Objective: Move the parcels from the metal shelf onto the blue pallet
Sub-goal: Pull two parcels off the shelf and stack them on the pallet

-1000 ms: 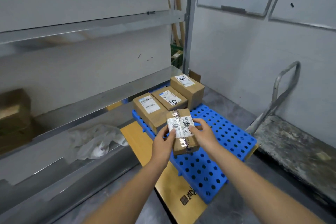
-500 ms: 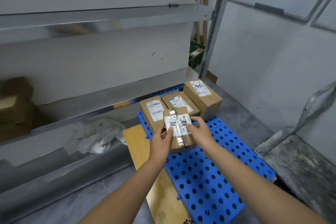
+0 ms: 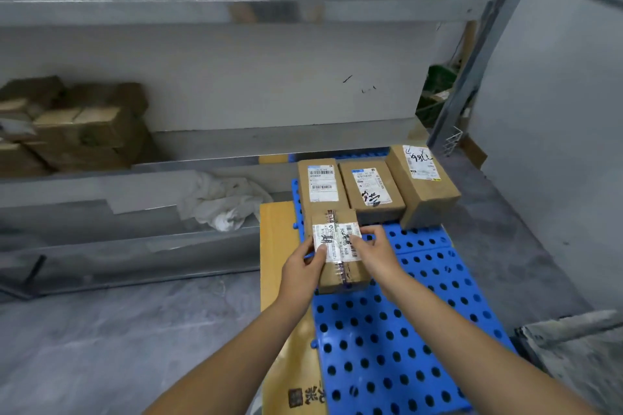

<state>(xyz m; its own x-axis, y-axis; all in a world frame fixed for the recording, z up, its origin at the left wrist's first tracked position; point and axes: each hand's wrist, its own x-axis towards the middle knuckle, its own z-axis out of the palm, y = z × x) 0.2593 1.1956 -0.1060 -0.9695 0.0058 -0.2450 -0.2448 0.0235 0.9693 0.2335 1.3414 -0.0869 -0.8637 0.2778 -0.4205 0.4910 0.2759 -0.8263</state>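
A small brown parcel [image 3: 340, 274] with a white label and tape is held between my left hand [image 3: 301, 268] and my right hand [image 3: 374, 251]. It sits low over the blue perforated pallet [image 3: 397, 330], just in front of a row of three labelled parcels: left [image 3: 320, 185], middle [image 3: 369, 187] and right [image 3: 423, 178]. Whether it touches the pallet I cannot tell. More brown parcels [image 3: 77, 128] are stacked on the metal shelf [image 3: 219, 158] at the left.
A crumpled white cloth [image 3: 222, 202] lies on the lower shelf level. A flat yellow-brown board [image 3: 279, 280] lies on the floor beside the pallet's left edge. A grey cart deck [image 3: 573, 347] stands at the right. A shelf post [image 3: 472, 54] rises behind the pallet.
The view has swung left and down. Both hands have lowered the small parcel toward the pallet, close behind the left box in the row.
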